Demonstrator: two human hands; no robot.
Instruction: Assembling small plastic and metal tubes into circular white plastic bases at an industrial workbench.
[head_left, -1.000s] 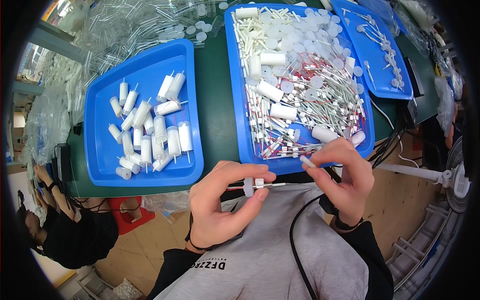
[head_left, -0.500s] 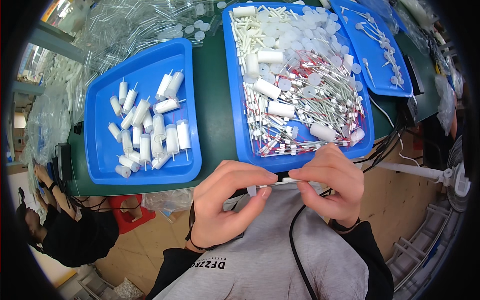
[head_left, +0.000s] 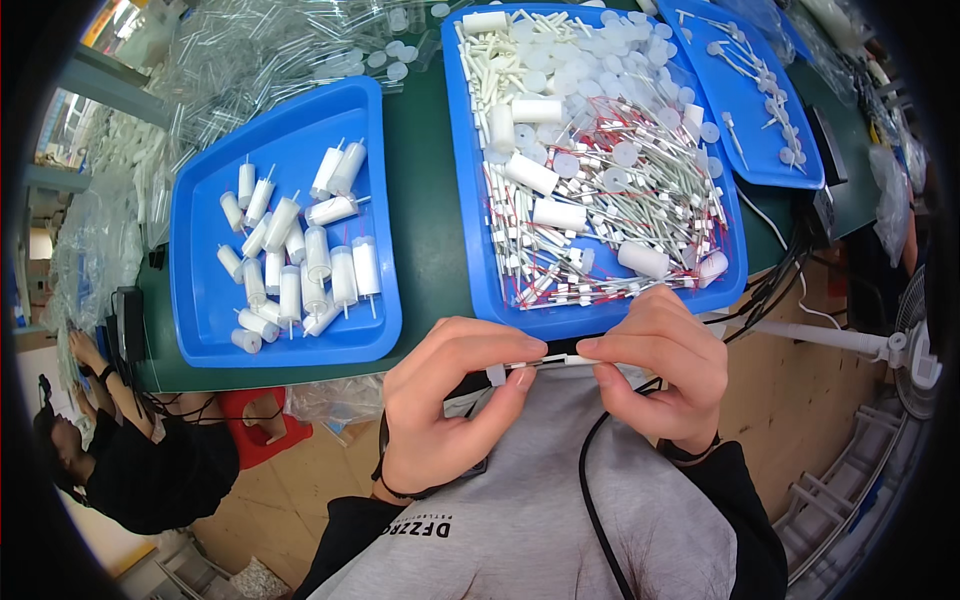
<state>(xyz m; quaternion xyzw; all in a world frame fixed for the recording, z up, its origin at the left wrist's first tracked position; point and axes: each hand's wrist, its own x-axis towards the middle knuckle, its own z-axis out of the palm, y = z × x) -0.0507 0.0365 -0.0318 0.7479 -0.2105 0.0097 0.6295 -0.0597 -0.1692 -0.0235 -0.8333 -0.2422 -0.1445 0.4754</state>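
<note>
In front of my chest, just off the table edge, both my hands work on a thin rod (head_left: pixel 552 361) held level. My left hand (head_left: pixel 435 410) is closed in a pinch of thumb and forefinger near the rod's left end, where a translucent white disc (head_left: pixel 496 375) sticks out. My right hand (head_left: pixel 668 370) is closed too, pinching a short white sleeve (head_left: pixel 573 361) at the right end. The sleeve's far end is hidden by my fingers. Rod and sleeve meet or nearly meet between the hands; I cannot tell whether one is inside the other.
Beyond my hands, a large blue tray (head_left: pixel 560 323) holds thin rods, red wires, discs and white cylinders. A blue tray (head_left: pixel 200 320) at left holds white cylinders with pins; another blue tray (head_left: pixel 745 90) has disc-ended rods. Clear tubes (head_left: pixel 270 60) lie behind. A co-worker (head_left: pixel 150 470) sits far left.
The left-hand part has tilted and now lines up with the sleeve in my right hand. Its disc has shifted slightly left and up. My right hand has barely moved.
</note>
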